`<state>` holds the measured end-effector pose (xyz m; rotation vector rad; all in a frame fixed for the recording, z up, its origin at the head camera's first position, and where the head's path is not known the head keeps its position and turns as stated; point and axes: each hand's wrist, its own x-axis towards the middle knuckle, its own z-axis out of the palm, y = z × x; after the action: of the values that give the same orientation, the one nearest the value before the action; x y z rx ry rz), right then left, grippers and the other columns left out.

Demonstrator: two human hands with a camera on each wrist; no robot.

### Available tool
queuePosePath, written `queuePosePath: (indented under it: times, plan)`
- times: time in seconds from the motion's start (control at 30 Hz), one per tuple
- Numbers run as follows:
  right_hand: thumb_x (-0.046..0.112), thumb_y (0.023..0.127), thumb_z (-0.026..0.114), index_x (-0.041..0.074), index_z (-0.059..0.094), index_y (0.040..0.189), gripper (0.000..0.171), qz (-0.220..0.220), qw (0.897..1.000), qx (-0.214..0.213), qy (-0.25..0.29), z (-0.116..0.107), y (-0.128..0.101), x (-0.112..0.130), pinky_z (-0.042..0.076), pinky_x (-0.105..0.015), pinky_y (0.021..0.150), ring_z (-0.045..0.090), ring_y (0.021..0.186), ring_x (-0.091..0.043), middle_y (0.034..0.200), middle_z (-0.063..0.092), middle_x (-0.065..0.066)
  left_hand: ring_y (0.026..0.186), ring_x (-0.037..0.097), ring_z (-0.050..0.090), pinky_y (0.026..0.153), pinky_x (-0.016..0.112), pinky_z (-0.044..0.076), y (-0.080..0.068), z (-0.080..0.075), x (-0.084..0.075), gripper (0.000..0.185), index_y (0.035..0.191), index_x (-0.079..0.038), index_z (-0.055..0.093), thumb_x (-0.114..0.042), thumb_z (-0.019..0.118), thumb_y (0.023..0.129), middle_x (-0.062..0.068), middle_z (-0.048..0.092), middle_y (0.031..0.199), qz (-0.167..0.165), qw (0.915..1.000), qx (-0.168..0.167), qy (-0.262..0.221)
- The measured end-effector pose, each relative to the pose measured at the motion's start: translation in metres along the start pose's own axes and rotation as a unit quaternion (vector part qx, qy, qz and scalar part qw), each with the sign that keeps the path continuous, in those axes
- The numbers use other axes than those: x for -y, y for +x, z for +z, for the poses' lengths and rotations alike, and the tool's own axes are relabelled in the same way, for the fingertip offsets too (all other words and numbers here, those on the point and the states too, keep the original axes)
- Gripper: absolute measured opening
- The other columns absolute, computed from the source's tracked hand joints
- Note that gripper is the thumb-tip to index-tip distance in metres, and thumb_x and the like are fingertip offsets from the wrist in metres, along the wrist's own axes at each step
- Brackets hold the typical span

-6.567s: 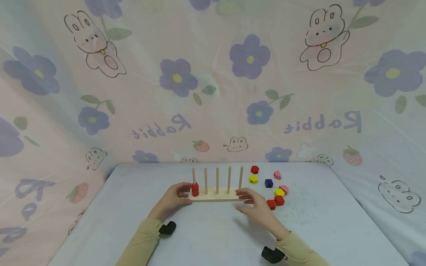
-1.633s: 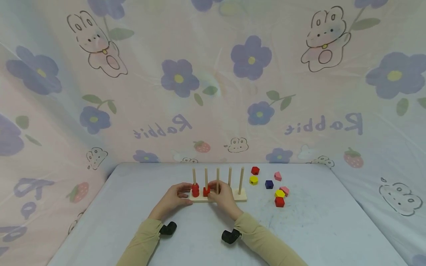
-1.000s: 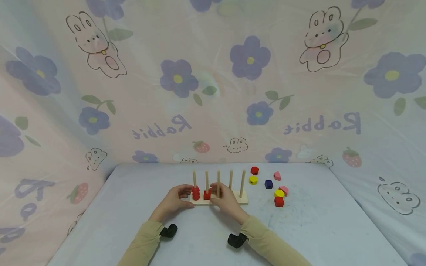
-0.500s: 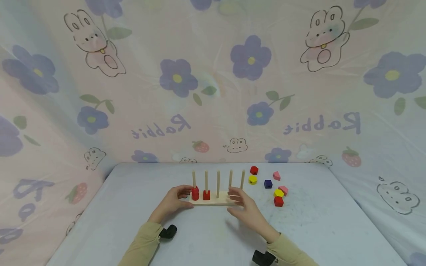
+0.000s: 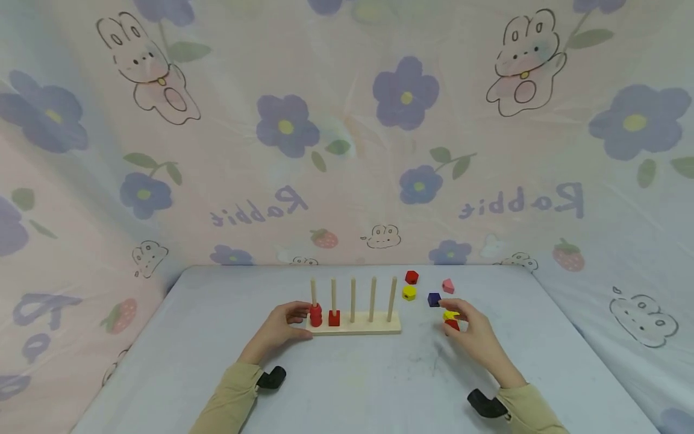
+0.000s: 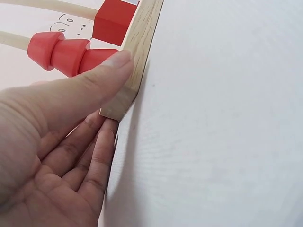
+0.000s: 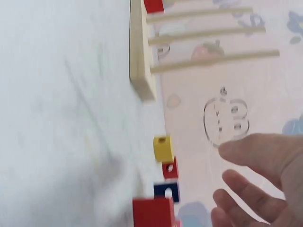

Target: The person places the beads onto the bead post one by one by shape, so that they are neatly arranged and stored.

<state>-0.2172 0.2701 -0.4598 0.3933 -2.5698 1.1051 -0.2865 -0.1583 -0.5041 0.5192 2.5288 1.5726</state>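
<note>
My left hand (image 5: 282, 325) holds the left end of a wooden peg board (image 5: 368, 328); in the left wrist view the thumb (image 6: 102, 78) lies on its front edge and the fingers are at the end. Red rounded beads (image 5: 316, 316) are stacked on the first peg. A red cube bead (image 5: 334, 318) sits at the bottom of the second peg, and the other three pegs are bare. My right hand (image 5: 477, 337) hovers, thumb and fingers apart, around a red bead (image 7: 154, 213) and a yellow bead (image 5: 450, 315), which it partly hides in the head view.
Beyond the right hand lie a dark blue bead (image 5: 434, 299), a pink bead (image 5: 447, 286), another yellow bead (image 5: 409, 293) and another red bead (image 5: 412, 277). A patterned cloth (image 5: 347, 150) rises behind the white table (image 5: 347, 386).
The right hand has set a red cube bead from the right side onto the second peg, let go and moved right to the loose beads. The left hand has stayed on the board.
</note>
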Motion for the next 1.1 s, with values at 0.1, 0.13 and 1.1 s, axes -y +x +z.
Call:
queuePosePath:
  times: [0.1, 0.13, 1.1]
  plan:
    - [-0.002, 0.081, 0.073, 0.001, 0.057, 0.122, 0.044, 0.009, 1.000, 0.013, -0.006, -0.007, -0.001, -0.014, 0.047, -0.053, 0.090, 0.056, 0.108, -0.033, 0.120, 0.061, -0.012, 0.107, 0.026, 0.058, 0.094, 0.037, 0.048, -0.001, -0.001, 0.000, 0.067, 0.127, -0.003, 0.056, -0.009, 0.087, 0.068, 0.010, 0.060, 0.120, -0.001, 1.0000, 0.003, -0.005]
    - [-0.002, 0.081, 0.073, 0.001, 0.057, 0.121, 0.044, 0.011, 1.000, 0.019, -0.007, -0.009, -0.001, -0.017, 0.047, -0.053, 0.090, 0.055, 0.108, -0.033, 0.119, 0.061, -0.013, 0.107, 0.026, 0.058, 0.094, 0.037, 0.048, -0.002, -0.001, 0.000, 0.067, 0.127, -0.003, 0.056, -0.008, 0.087, 0.068, 0.010, 0.060, 0.120, -0.002, 1.0000, 0.002, -0.006]
    - [-0.006, 0.076, 0.075, 0.004, 0.065, 0.111, 0.038, 0.005, 0.994, 0.082, -0.072, -0.009, -0.002, -0.041, 0.052, -0.036, 0.076, 0.057, 0.091, -0.021, 0.103, 0.065, -0.002, 0.106, 0.025, 0.059, 0.094, 0.038, 0.048, 0.000, 0.002, -0.001, 0.065, 0.126, -0.005, 0.059, -0.008, 0.087, 0.067, 0.008, 0.061, 0.117, -0.017, 0.9997, -0.012, -0.009]
